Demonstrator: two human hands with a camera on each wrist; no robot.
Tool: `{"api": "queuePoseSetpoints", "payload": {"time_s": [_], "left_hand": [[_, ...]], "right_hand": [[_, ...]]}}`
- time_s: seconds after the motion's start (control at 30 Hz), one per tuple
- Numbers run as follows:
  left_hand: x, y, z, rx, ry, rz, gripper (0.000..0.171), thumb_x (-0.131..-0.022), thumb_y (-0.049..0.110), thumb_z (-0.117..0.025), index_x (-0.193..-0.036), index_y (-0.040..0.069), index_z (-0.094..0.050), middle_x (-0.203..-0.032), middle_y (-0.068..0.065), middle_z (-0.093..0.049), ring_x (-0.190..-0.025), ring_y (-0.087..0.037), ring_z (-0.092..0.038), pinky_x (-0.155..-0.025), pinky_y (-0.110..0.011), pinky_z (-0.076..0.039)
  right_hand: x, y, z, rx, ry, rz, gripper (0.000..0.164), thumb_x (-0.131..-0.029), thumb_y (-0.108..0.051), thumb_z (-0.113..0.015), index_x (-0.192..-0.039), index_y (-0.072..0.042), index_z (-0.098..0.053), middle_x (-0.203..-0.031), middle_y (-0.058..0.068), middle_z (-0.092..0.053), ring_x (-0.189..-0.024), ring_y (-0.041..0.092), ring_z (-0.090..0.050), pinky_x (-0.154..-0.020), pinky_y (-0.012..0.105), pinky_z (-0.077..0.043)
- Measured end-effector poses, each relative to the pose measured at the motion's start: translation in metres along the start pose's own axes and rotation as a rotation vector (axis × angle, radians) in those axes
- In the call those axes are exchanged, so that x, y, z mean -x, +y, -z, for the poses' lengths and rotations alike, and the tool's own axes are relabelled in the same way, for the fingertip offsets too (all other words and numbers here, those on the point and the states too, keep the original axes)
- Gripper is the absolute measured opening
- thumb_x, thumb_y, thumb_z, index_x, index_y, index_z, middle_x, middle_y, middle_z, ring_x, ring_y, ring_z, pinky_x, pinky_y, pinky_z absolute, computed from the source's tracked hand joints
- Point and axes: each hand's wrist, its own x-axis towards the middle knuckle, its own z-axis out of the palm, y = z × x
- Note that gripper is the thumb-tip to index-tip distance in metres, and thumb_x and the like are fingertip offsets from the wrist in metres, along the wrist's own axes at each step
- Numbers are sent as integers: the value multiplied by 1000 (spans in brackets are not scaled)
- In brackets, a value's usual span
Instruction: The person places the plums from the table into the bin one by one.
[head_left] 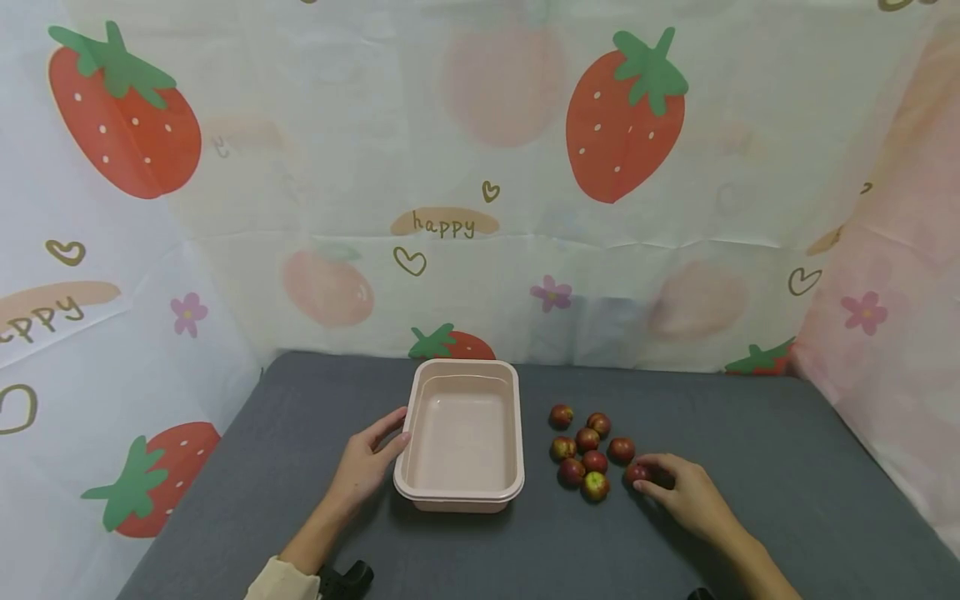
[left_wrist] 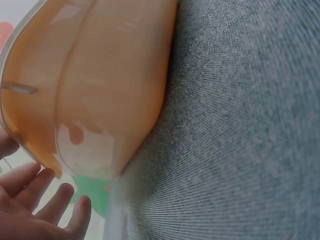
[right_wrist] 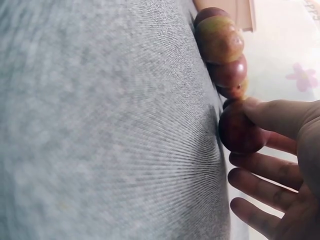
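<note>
A pale pink rectangular plastic container (head_left: 465, 437) with a wide rim stands on the grey table. At its left side my left hand (head_left: 363, 467) holds the rim, thumb on top and fingers beneath; the left wrist view shows those fingers (left_wrist: 37, 187) at the rim's edge. My right hand (head_left: 690, 493) pinches a dark red plum (right_wrist: 242, 130) between thumb and forefinger, the plum low at the tabletop. Its other fingers are spread in the right wrist view. Left of that hand lies a loose group of several red and yellowish plums (head_left: 587, 439).
The grey cloth-covered table (head_left: 600, 550) ends at a hanging curtain (head_left: 337, 167) printed with strawberries and hearts. Between container and plums a strip of table shows. Part of a black wrist device (head_left: 348, 579) shows at my left wrist.
</note>
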Motion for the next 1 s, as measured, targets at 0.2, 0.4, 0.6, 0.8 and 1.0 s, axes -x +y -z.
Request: {"api": "queuePoseSetpoints", "payload": {"time_s": [0.2, 0.4, 0.6, 0.8, 1.0], "left_hand": [[1, 2, -1, 12, 7, -21, 47, -97, 18, -60, -141, 5, -50, -142, -17, -54, -139, -32, -43, -115, -57, -29], [1, 2, -1, 11, 12, -27, 47, -97, 19, -61, -140, 5, -51, -141, -17, -55, -139, -32, -43, -116, -57, -28], [2, 2, -1, 11, 22, -21, 47, -96, 19, -62, -140, 5, -52, -141, -17, -55, -138, -32, -44, -116, -55, -28], [2, 3, -1, 16, 14, -21, 46, -96, 18, -61, -140, 5, -51, -141, -17, -55, -138, -32, -44, -116, -56, -28], [1, 3, -1, 16, 21, -10, 45, -96, 16, -61, -139, 7, -53, -140, -16, -56, -137, -31, -45, -116, -54, -29]], "right_hand": [[-1, 0, 2, -6, -9, -7, 31, -85, -22, -75, -111, -7, -70, -107, 10, -71, -96, 27, -68, -79, 40, -56], [-3, 0, 6, 26, 16, 12, 30, -85, -22, -74, -111, -9, -70, -105, 7, -72, -93, 23, -67, -76, 35, -56], [-8, -5, 14, 39, 66, 63, 29, -84, -23, -75, -109, -7, -71, -100, 4, -73, -89, 21, -67, -74, 31, -54], [-14, -16, 24, 42, 73, 97, 30, -87, -24, -73, -111, -7, -70, -103, 5, -72, -92, 23, -67, -78, 39, -55], [-24, -27, 31, 27, 74, 131, 31, -88, -24, -72, -114, -6, -68, -106, 10, -72, -94, 27, -67, -80, 44, -55]]}}
